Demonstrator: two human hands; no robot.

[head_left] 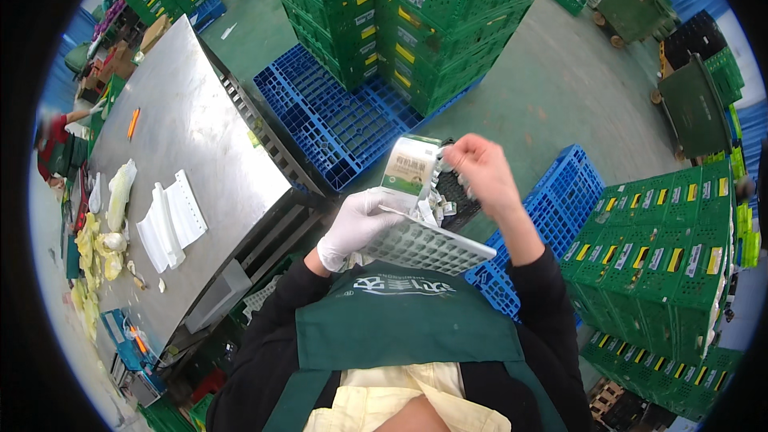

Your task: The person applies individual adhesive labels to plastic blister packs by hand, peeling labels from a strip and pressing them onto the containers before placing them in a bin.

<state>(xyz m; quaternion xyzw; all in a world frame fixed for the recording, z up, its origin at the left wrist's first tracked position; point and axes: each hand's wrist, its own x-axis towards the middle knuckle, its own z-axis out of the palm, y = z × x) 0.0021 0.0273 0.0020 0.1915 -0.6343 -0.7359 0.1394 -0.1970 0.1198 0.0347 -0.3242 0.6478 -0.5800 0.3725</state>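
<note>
My left hand (356, 226), in a white glove, is closed on a printed label strip (410, 166) in white, brown and green, which stands up above the fingers. My bare right hand (484, 172) is raised at the strip's right edge, thumb and fingers pinched together. Whatever lies between its fingertips is too small to make out. Just below both hands, a pale green perforated panel (432, 246) slants in front of my green apron. Behind it, small crumpled white pieces (436, 206) lie by a dark mesh basket (458, 192), partly hidden by my hands.
To the left stands a steel table (216, 140) with white plastic sheets (172, 220), yellowed leaves (90, 248) and an orange pen (134, 122). Green crates (432, 40) are stacked on a blue pallet (320, 120) ahead. More crates (656, 248) stand right, beside another blue pallet (572, 192).
</note>
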